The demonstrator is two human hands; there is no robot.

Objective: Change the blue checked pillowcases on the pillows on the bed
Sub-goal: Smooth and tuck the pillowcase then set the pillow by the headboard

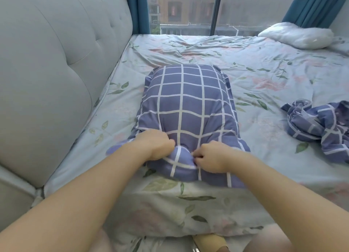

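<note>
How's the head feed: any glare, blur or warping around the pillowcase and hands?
Head view: soft, even daylight from the window, no glare; the pillowcase and the left hand and right hand gripping it are fairly sharp; wide-angle distortion bows the headboard.

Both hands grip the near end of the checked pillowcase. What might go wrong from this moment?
1. The left hand and right hand bunch fabric at the near end of the checked pillowcase; a hard pull may strain the cloth there.
2. The case looks tightly filled, so pulling may drag it and wrinkle the floral sheet more.
3. The crumpled case at the right looks identical; the two may be confused.
</note>
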